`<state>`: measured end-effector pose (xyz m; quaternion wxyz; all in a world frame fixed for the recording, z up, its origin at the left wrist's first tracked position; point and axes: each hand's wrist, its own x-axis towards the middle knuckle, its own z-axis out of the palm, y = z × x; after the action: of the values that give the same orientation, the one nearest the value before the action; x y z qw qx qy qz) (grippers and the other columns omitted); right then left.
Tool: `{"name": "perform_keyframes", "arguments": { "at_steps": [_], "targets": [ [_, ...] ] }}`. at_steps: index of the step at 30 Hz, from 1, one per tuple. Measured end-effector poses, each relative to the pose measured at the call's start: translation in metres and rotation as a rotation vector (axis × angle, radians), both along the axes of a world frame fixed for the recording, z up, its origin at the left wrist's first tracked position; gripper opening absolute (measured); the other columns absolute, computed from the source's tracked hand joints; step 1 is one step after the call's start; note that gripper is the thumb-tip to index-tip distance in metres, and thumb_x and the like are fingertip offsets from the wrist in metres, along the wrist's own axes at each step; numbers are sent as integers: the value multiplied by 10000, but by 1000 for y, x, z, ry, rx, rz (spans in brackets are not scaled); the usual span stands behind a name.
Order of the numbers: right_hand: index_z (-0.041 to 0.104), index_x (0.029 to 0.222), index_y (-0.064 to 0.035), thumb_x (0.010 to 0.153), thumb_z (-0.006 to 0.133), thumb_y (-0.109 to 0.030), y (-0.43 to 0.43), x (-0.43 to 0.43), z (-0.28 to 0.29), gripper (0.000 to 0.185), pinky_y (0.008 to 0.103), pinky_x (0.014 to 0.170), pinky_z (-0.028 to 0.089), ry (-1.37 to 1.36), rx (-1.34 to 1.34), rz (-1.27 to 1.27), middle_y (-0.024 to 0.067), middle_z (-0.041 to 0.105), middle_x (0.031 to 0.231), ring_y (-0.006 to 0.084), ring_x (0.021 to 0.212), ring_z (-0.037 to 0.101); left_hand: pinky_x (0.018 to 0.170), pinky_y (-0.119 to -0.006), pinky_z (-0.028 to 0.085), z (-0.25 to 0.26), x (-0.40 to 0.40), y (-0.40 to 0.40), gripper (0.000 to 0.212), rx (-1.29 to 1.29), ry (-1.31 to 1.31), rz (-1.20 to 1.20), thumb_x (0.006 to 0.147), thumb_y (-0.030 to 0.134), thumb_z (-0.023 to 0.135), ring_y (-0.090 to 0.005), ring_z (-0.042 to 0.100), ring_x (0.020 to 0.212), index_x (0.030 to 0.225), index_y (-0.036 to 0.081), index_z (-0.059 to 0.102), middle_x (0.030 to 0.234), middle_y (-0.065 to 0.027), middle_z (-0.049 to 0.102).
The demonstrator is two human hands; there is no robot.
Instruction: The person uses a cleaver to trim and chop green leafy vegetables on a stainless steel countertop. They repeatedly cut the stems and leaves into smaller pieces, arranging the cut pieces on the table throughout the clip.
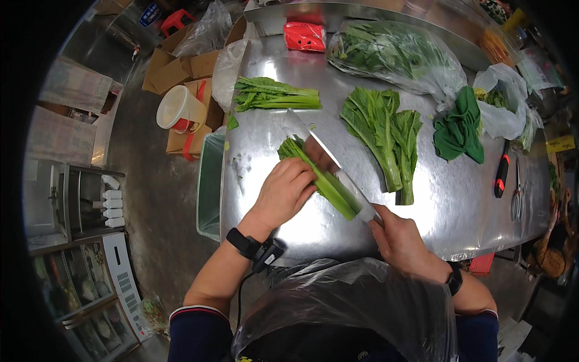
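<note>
My left hand [287, 188] presses a leafy green stalk [332, 194] against the steel table [271, 228], fingers curled over its upper part. In my right hand [400, 235] is the handle of a broad kitchen knife [332, 160]. Its blade lies along the right side of the stalk, slanting up and left, and mirrors the greens. Whether the edge is in the stalk I cannot tell. Beyond my left hand lies a bundle of cut green stalks [289, 95]. Two whole leafy green heads [377, 135] rest to the right of the blade, stems towards me.
A clear bag of greens [393, 54] and a red packet [305, 37] sit at the back. Rightward are a green cloth [460, 124], a black-and-red handle [501, 176] and scissors [517, 199]. A lined green bin [210, 185] stands against the left edge, near a white bucket [178, 108].
</note>
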<state>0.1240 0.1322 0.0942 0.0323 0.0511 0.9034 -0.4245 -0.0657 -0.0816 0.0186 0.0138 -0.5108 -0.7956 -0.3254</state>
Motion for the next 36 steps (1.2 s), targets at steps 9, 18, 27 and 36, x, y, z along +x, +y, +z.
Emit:
{"name": "perform_keyframes", "arguments": {
  "at_steps": [9,18,27,36],
  "targets": [
    [515,1284,-14,996,574,-79,2,-18,8,301,548,612,518,-116,7,63,266,676,841,473,680,650,924,-425,496,-13,-3,3,262,86,-15,21,762,106,823,-324,615,1043,971,61,673,1044,-87,645],
    [491,1263,35,1000,552,-77,2,-27,14,293,539,586,519,-178,55,125,264,659,771,466,643,643,927,-426,497,-13,-6,4,270,82,-35,12,755,99,828,-330,618,1045,978,64,679,1043,-91,646],
    [493,1275,61,994,586,-86,4,-49,22,331,545,580,511,-283,41,185,272,629,679,485,644,646,900,-423,515,-9,-6,4,250,84,-108,24,750,96,830,-325,624,1035,950,66,684,1022,-85,651],
    [497,1227,67,1000,582,-116,-10,-89,8,304,537,591,518,-196,58,209,264,629,668,470,642,653,916,-409,515,-8,-6,1,256,68,-78,8,791,116,804,-314,614,1063,1003,54,675,1076,-89,636]
  ]
}}
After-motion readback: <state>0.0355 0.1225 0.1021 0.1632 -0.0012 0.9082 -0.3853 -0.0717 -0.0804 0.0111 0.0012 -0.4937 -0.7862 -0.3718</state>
